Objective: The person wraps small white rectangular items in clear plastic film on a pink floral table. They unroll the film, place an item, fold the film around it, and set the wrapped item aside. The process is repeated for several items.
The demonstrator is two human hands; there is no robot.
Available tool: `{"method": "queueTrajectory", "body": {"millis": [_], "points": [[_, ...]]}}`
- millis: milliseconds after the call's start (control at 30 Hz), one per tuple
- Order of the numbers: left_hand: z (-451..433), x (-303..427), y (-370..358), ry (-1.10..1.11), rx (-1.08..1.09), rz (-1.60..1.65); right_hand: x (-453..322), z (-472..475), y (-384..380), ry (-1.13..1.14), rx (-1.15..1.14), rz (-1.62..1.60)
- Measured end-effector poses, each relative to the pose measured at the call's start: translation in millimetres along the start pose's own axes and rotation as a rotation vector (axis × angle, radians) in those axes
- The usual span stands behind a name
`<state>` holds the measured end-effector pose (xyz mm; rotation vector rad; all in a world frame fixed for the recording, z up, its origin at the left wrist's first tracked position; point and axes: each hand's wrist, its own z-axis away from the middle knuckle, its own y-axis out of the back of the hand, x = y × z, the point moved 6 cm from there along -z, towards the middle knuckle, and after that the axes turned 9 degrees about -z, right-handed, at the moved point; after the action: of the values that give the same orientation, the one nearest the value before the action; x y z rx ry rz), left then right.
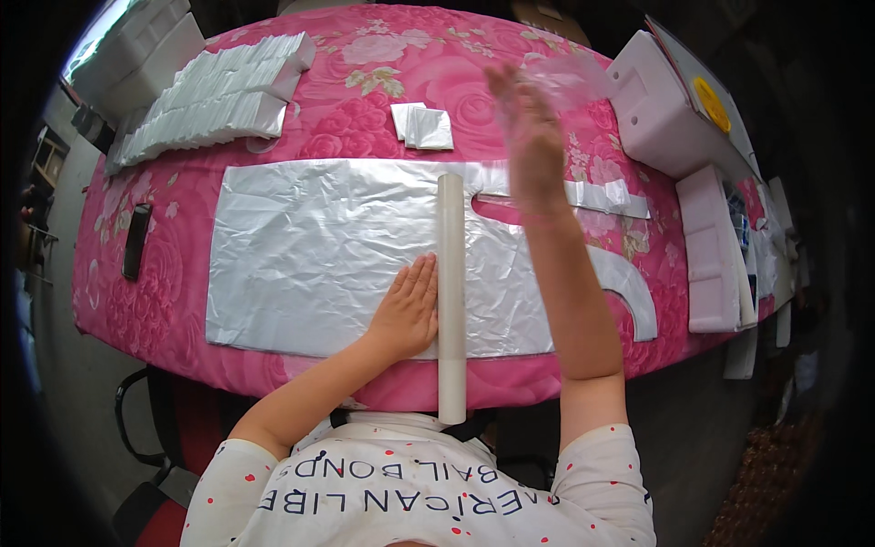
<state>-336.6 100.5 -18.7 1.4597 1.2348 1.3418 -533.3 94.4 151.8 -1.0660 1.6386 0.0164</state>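
Note:
A white, crinkled sheet of thin plastic, shaped like an apron or vest bag (328, 253), lies spread across the table. Across it rests a pale roller or tube (451, 294), pointing towards me, its near end past the table edge. My left hand (409, 304) lies flat on the sheet, fingers together, its edge against the tube's left side. My right hand (533, 130) is blurred and raised over the sheet's upper right part; clear thin plastic film (571, 78) trails beside its fingers. Whether the fingers grip the film is unclear. Beyond the tube lie small folded white packets (431, 128).
Stacked rows of folded white packets (225, 89) stand at the back left beside foam boxes (143, 55). A dark oblong object (137, 241) lies at the left. Foam boxes (649, 102) line the right side, one holding a yellow round item (711, 104). A pink floral cloth (369, 130) covers the table.

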Motion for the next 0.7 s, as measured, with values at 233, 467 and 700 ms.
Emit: {"method": "queueTrajectory", "body": {"millis": [233, 467, 700], "points": [[8, -4, -10, -0.033, 0.223, -0.077, 193, 132, -177, -0.112, -0.559, 0.645], [-1, 1, -12, -0.067, 0.082, -0.026, 256, 193, -211, -0.342, -0.965, 0.938], [4, -11, 2, 0.051, 0.160, 0.251, 124, 204, -180, -0.181, -1.027, 0.689]]}}
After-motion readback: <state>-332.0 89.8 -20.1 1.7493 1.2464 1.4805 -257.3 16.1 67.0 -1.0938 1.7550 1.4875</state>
